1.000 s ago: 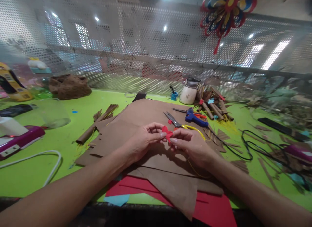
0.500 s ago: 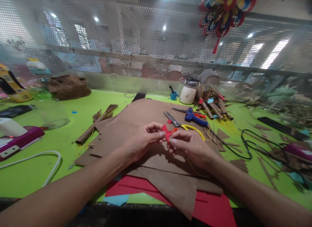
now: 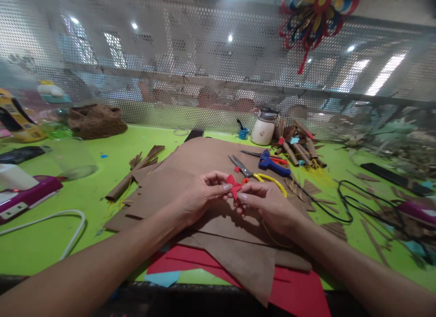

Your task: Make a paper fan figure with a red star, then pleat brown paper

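Observation:
A small red paper flower [image 3: 233, 187] is pinched between both hands above the brown paper [image 3: 190, 160]. My left hand [image 3: 206, 193] grips its left side between thumb and fingers. On its right edge, the thumb and forefinger of my right hand [image 3: 264, 201] are closed. Just beyond the hands lie scissors [image 3: 254, 175] with yellow handles, their blades pointing away to the left. A blue glue gun [image 3: 272, 165] rests behind the scissors. Close to the blades is a small red paper scrap [image 3: 236, 170]. Thin yellow string [image 3: 272, 237] hangs below my right hand.
Rolled brown paper bundles lie at left [image 3: 132, 176] and at back right [image 3: 299, 151]. A white jar [image 3: 264, 128] and a small blue pot [image 3: 243, 133] stand at the back. A black cable [image 3: 340, 203] loops on the right; a purple power strip [image 3: 30, 196] sits left.

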Motion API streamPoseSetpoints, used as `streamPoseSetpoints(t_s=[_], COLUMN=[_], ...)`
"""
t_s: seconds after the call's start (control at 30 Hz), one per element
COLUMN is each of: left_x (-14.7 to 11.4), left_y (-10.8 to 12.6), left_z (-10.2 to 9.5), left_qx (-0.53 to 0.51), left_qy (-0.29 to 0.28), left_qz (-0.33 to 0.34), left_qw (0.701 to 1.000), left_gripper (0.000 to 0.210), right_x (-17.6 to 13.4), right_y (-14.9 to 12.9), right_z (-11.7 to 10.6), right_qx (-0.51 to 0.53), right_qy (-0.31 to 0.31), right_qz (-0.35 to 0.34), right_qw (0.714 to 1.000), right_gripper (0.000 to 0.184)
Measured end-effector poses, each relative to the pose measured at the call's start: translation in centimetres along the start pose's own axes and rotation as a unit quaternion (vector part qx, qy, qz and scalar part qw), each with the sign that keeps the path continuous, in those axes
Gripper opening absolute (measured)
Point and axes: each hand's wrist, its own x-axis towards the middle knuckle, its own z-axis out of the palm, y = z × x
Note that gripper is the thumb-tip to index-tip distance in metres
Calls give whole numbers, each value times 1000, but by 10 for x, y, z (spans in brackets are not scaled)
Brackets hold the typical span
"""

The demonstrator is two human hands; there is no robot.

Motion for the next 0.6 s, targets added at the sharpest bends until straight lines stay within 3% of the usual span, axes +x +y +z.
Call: streamPoseSetpoints(t_s=[0.17, 0.47, 0.6], left_x=[0, -4, -4], left_y=[-1, -3, -7], left_z=[0, 4, 4], left_qx=[5, 65, 52], left_qy=[0, 3, -11], left_qz=[10, -11, -42], left_qw=[1000, 998, 998], left_gripper=[17, 20, 25], right_x=[-1, 3, 6], right_y=[-2, -2, 7], right_z=[2, 8, 6], right_qx=[-26, -135, -184], right_qy=[7, 75, 106], right_qz=[-11, -22, -81], right_qw=[1000, 988, 974], right_gripper=[13, 13, 9])
